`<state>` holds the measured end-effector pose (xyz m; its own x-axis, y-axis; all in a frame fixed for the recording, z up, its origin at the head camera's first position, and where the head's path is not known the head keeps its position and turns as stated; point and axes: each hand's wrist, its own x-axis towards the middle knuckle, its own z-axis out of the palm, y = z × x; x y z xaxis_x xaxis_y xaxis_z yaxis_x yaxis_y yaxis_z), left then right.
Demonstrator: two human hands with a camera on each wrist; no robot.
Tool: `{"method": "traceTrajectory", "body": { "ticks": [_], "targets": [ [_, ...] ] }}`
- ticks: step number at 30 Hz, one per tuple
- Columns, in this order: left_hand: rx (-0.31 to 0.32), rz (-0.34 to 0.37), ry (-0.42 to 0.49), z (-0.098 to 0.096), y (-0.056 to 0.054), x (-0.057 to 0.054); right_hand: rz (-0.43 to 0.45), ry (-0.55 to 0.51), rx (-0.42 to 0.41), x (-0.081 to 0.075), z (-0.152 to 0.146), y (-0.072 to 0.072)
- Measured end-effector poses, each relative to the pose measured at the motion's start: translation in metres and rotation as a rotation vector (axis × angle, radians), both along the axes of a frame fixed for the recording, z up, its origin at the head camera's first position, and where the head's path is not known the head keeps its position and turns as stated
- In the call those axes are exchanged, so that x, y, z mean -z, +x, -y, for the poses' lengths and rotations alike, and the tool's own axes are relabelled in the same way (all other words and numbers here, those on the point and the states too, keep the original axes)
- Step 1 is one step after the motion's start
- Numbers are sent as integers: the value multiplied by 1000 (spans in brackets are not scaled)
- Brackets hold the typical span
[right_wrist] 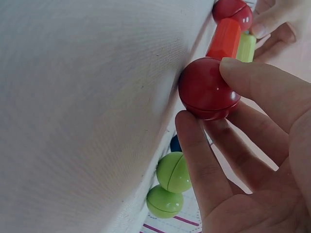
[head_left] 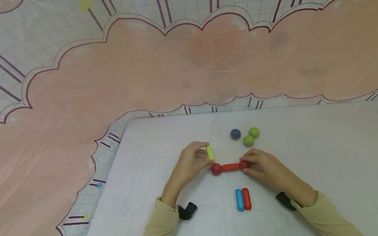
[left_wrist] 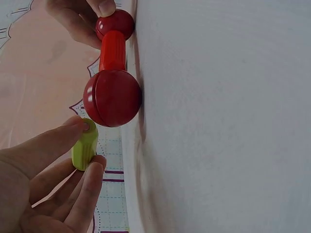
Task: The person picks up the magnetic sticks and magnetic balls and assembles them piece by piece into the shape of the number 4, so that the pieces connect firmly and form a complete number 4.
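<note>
My left hand (head_left: 191, 158) pinches a yellow-green rod (head_left: 210, 152) between thumb and fingers. Just beside that rod is a red ball (head_left: 216, 169), joined by an orange-red rod (head_left: 230, 167) to a second red ball (right_wrist: 206, 87). My right hand (head_left: 265, 165) grips this second ball with thumb and fingertips. In the left wrist view, one end of the yellow-green rod (left_wrist: 85, 145) lies close under the near red ball (left_wrist: 112, 98); whether they touch I cannot tell.
Beyond the hands lie a dark blue ball (head_left: 235, 134) and two green balls (head_left: 248, 140). Nearer me, a blue rod (head_left: 239, 199) and a red rod (head_left: 247, 199) lie side by side on the white tabletop (head_left: 137, 153). Black wrist pieces (head_left: 187, 211) show at the cuffs.
</note>
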<state>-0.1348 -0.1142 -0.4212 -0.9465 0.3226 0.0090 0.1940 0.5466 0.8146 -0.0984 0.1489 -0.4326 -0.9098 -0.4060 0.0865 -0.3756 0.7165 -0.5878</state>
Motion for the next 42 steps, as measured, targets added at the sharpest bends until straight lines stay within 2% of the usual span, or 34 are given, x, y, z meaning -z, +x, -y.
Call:
{"method": "traceTrajectory", "body": {
  "ticks": [15, 21, 33, 42],
  "targets": [
    [-6, 57, -12, -6, -10, 3, -5, 2, -1, 0, -1, 0],
    [2, 58, -20, -7, -13, 4, -14, 3, -4, -1, 0, 0],
    [8, 87, -40, -5, -14, 6, -8, 6, -3, -2, 0, 1],
    [44, 102, -35, -4, -17, 11, -48, -5, -21, 1, 1, -1]
  ]
}}
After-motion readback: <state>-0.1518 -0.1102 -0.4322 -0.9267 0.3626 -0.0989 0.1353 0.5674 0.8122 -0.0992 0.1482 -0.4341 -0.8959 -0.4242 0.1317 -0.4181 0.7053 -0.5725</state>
